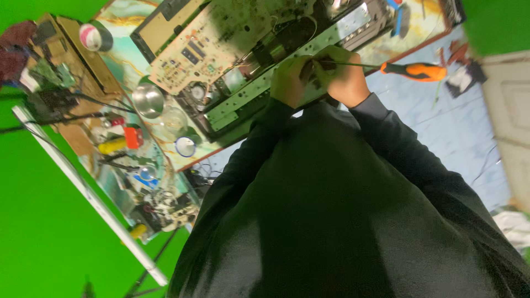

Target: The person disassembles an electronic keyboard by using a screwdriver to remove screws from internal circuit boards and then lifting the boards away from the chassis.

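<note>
Near edge of the table: both hands meet at the front rim of an opened grey metal electronics chassis (pixel 243 105), which lies on a worktable with a marbled green-and-gold top (pixel 118 52).
Left hand: the left hand (pixel 290 80) is curled shut against the pale green front rail of the chassis; what it pinches is hidden by the fingers, so I cannot tell what, if anything, it grips.
Right hand: the right hand (pixel 345 77) is closed around the thin shaft of a screwdriver with an orange-and-black handle (pixel 417 70); the handle sticks out past the table's near edge, over the pale blue floor covering (pixel 458 127).
Screwdriver tip: hidden between the two hands, at the chassis rail.
Circuit board: a large cream-coloured printed circuit board (pixel 215 44) lies tilted over the open chassis, further in from the hands.
Left part of the table: a shiny steel bowl (pixel 147 100) stands just beside a clear glass bulb-like object (pixel 172 121); a small round white-and-blue lid (pixel 185 146) sits near the table's edge.
Far left corner: a roll of tape with a pink-and-white face (pixel 94 36) rests on a brown board.
Sleeves: dark long sleeves cover both arms up to the wrists.
</note>
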